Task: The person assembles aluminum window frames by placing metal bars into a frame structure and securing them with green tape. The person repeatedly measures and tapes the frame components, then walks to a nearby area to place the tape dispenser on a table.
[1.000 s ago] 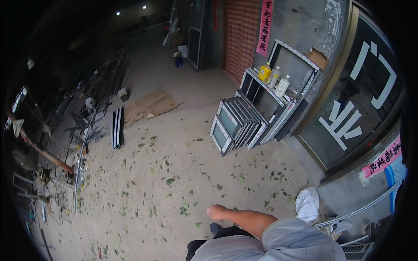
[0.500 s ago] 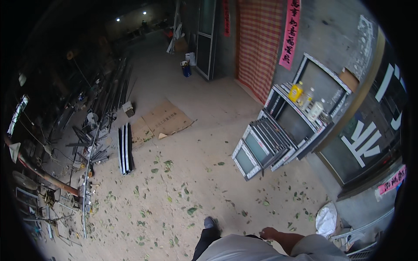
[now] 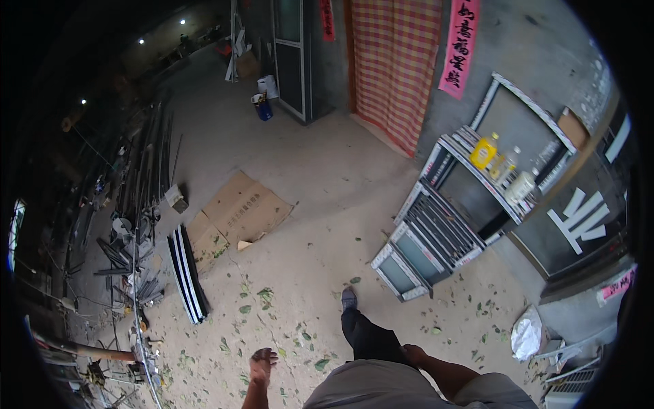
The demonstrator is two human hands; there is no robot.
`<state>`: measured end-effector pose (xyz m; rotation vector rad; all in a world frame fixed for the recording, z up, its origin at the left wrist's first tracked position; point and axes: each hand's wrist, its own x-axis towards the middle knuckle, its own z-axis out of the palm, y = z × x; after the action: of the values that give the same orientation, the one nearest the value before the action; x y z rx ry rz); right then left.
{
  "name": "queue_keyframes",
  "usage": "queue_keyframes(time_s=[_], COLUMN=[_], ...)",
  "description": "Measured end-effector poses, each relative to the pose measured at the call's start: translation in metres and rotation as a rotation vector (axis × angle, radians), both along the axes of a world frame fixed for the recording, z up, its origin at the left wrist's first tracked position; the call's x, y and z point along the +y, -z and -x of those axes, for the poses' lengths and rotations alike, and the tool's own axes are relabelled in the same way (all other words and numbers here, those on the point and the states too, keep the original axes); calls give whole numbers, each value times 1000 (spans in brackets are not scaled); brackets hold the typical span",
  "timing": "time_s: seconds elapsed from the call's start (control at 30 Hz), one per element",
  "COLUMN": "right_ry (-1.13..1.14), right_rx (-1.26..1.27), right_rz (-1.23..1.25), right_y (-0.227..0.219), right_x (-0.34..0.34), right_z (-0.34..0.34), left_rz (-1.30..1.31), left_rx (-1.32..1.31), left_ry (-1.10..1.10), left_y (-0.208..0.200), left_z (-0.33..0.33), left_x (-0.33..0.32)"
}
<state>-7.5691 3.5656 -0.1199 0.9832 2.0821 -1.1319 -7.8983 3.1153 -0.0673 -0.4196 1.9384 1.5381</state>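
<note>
My left hand [image 3: 262, 365] hangs over the floor at the lower middle, away from my body. Nothing shows in it, and its fingers are loosely bent and apart. Close to my hip and trousers is my right hand [image 3: 413, 354]; its fingers are mostly hidden against my body, so what they do cannot be made out. One of my feet [image 3: 349, 298] is stretched forward on the concrete floor [image 3: 272, 300], among scattered green leaves. Neither hand touches any of the things around.
Framed panels [image 3: 436, 232] lean in a stack at the right, with bottles [image 3: 484, 151] on a ledge behind. Dark metal strips [image 3: 185, 273] and flattened cardboard [image 3: 248, 204] lie ahead left. Long bars [image 3: 153, 143] and scrap line the left. A checked curtain [image 3: 395, 68] hangs in a doorway.
My left hand has come into view at the lower middle. One foot has come forward, and the panels and cardboard have shifted in the picture. My right hand stays near my hip.
</note>
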Motion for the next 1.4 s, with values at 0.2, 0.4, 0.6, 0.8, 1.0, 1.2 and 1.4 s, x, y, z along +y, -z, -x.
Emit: queue_keyframes(time_s=[0.2, 0.4, 0.6, 0.8, 1.0, 1.2, 1.4], right_ry=[-249, -411, -729, -610, -288, -193, -242], right_rx=[-60, 227, 875, 315, 38, 334, 253], right_rz=[104, 40, -324, -20, -92, -187, -90], right_y=[18, -31, 14, 40, -47, -94, 0], right_x=[96, 175, 216, 262, 317, 367, 462], right_z=[165, 362, 493, 566, 696, 817, 888], left_rz=[461, 532, 616, 571, 324, 92, 93], left_rx=[378, 426, 435, 553, 71, 58, -105], left_ry=[1302, 932, 1132, 1121, 666, 265, 389], left_y=[79, 118, 92, 124, 64, -36, 39], left_z=[26, 104, 261, 451, 679, 845, 891], left_x=[36, 37, 142, 235, 349, 499, 582])
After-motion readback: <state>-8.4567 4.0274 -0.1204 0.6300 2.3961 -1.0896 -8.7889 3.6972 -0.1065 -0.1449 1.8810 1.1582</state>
